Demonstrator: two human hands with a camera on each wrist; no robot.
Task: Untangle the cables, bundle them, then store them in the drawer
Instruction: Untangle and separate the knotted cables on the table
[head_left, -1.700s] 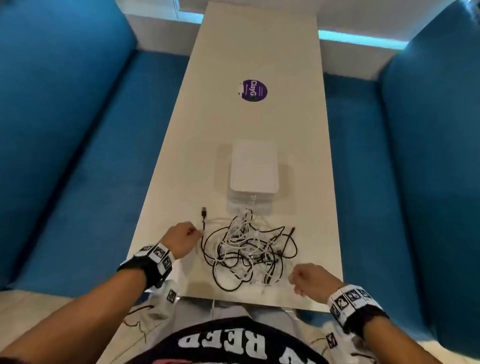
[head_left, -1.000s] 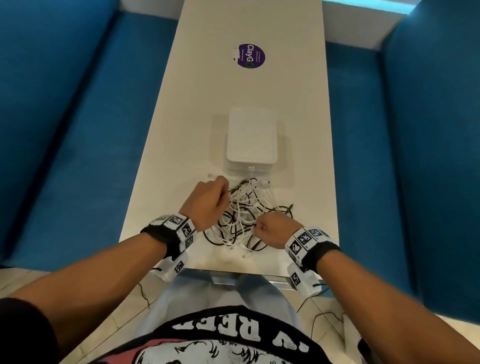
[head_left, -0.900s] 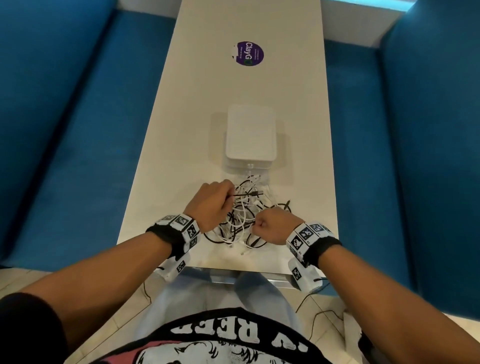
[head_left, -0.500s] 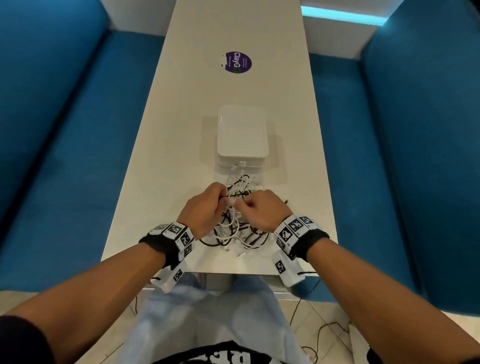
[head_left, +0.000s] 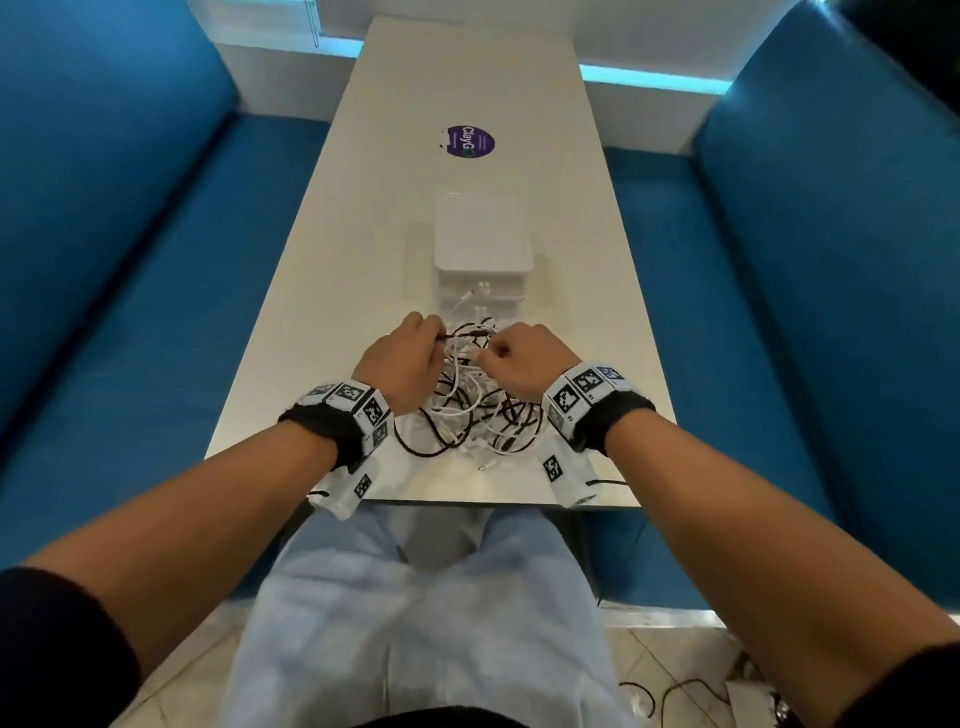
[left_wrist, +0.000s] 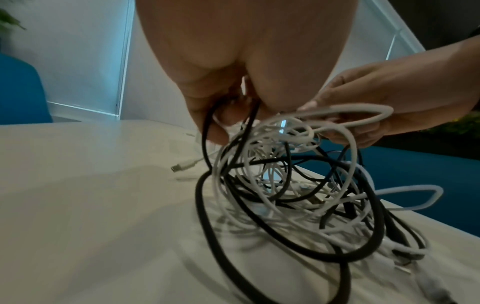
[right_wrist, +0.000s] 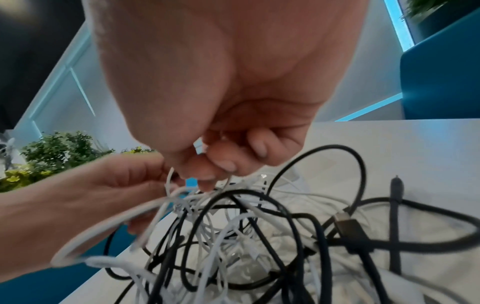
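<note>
A tangle of black and white cables (head_left: 467, 410) lies on the white table (head_left: 332, 291) near its front edge, its top lifted between both hands. My left hand (head_left: 402, 358) pinches a black cable (left_wrist: 205, 148) at the top left of the tangle. My right hand (head_left: 519, 358) pinches thin white cables (right_wrist: 226, 185) at the top right. The tangle of cables (left_wrist: 298, 195) hangs down from the fingers to the tabletop. A black plug (right_wrist: 348, 224) lies at the tangle's right side. A white drawer box (head_left: 483, 244) stands just beyond the cables, shut.
A round purple sticker (head_left: 470, 141) sits further up the table. Blue benches (head_left: 130, 312) flank the table on both sides. My lap in light trousers (head_left: 415, 597) is under the front edge. Loose cables (head_left: 670, 696) lie on the floor at the right.
Both hands came from the table's front edge onto the tangle and took hold of its top cables. They then drew close together and lifted the upper loops.
</note>
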